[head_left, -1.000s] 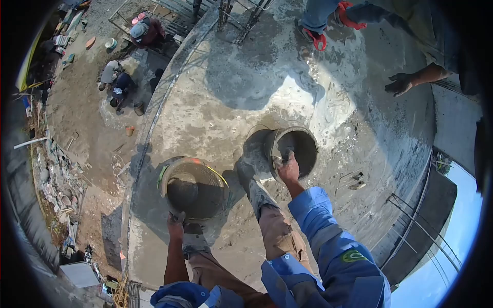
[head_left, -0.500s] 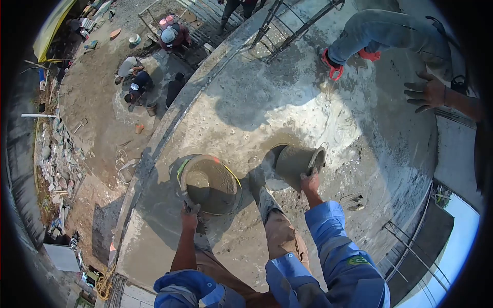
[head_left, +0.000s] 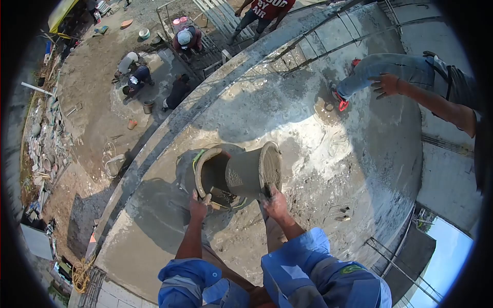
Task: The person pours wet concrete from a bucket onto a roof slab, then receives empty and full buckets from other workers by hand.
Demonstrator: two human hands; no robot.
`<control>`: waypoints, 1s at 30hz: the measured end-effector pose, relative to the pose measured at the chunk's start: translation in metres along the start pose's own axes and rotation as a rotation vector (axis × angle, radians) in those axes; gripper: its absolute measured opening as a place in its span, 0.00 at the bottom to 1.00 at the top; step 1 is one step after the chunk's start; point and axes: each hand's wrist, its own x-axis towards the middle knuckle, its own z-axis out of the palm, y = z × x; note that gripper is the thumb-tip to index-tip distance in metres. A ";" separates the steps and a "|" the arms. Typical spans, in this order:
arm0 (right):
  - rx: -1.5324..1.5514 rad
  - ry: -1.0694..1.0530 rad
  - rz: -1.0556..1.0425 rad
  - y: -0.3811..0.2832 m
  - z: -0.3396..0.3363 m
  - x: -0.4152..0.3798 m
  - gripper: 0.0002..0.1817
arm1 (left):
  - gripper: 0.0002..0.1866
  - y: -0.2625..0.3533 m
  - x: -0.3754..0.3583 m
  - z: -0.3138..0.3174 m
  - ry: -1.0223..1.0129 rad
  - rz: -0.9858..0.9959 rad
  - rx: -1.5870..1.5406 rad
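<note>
A cement-coated bucket (head_left: 246, 172) lies on its side in front of me, its rim towards the right. My right hand (head_left: 276, 204) is closed on the lower edge of that rim. The other end overlaps the mouth of a second bucket (head_left: 201, 164), which is tilted with its opening to the right and has a green strip by the rim. My left hand (head_left: 199, 206) is closed on this second bucket's lower rim. Wet grey cement coats both buckets and the slab (head_left: 303, 205) beneath them.
A co-worker in jeans (head_left: 395, 74) stands at the right with one hand held out. Steel rebar (head_left: 328, 49) runs across the far side. Beyond the raised slab edge (head_left: 154, 138), several people work on lower ground. More rebar (head_left: 398, 267) sticks out at lower right.
The right-hand bucket has moved left to the left-hand one, which has tipped its mouth rightward. My hands are closer together. The co-worker's arm has reached further inward.
</note>
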 end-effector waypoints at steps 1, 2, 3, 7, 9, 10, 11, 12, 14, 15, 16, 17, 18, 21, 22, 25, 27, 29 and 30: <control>-0.088 -0.066 -0.086 -0.012 0.012 -0.001 0.22 | 0.33 0.009 -0.005 0.001 0.030 0.033 0.092; -0.121 -0.116 -0.132 -0.025 0.025 -0.003 0.21 | 0.32 0.018 -0.007 0.001 0.060 0.069 0.182; -0.155 -0.166 -0.176 -0.037 0.039 -0.004 0.20 | 0.32 0.017 -0.007 0.002 0.055 0.072 0.170; -0.174 -0.249 -0.205 -0.067 0.102 -0.004 0.19 | 0.28 -0.003 -0.001 0.003 -0.015 -0.018 -0.171; -0.165 -0.292 -0.172 -0.071 0.135 0.000 0.19 | 0.27 -0.006 0.002 -0.002 -0.029 -0.044 -0.252; -0.173 -0.351 -0.110 -0.075 0.149 -0.001 0.18 | 0.27 -0.002 0.003 -0.009 0.000 -0.203 -0.375; -0.182 -0.414 -0.048 -0.076 0.161 -0.003 0.18 | 0.27 0.002 0.001 -0.014 0.032 -0.366 -0.498; -0.191 -0.397 -0.066 -0.083 0.164 -0.007 0.16 | 0.28 0.005 0.005 -0.023 -0.069 -0.305 -0.510; -0.191 -0.433 -0.092 -0.087 0.177 -0.013 0.16 | 0.30 0.012 -0.007 -0.025 -0.019 -0.200 -0.364; -0.190 -0.458 -0.118 -0.089 0.179 -0.015 0.16 | 0.33 0.023 -0.012 -0.027 0.026 -0.088 -0.216; -0.195 -0.461 -0.125 -0.089 0.180 -0.015 0.16 | 0.37 0.018 -0.009 -0.030 -0.082 -0.152 -0.255; -0.163 -0.479 -0.112 -0.090 0.181 -0.017 0.18 | 0.37 0.022 -0.009 -0.032 -0.078 -0.153 -0.258; -0.129 -0.495 -0.099 -0.091 0.180 -0.017 0.20 | 0.39 0.023 -0.008 -0.034 -0.120 -0.134 -0.141; -0.101 -0.557 -0.173 -0.086 0.165 -0.014 0.26 | 0.44 0.023 -0.003 -0.030 -0.121 -0.140 0.104; -0.107 -0.554 -0.171 -0.073 0.163 -0.016 0.26 | 0.47 0.018 -0.001 -0.024 -0.075 -0.167 0.231; -0.320 -0.389 -0.117 -0.035 0.133 -0.026 0.34 | 0.50 0.004 0.000 -0.004 -0.002 -0.133 0.406; -0.350 -0.382 -0.016 -0.022 0.087 -0.032 0.35 | 0.49 0.003 -0.001 0.000 -0.004 -0.096 0.429; -0.379 -0.410 0.127 -0.016 0.041 -0.044 0.35 | 0.48 0.002 -0.002 0.001 -0.009 -0.057 0.458; -0.371 -0.436 0.222 -0.008 0.024 -0.050 0.37 | 0.46 -0.002 -0.001 0.003 0.005 -0.065 0.475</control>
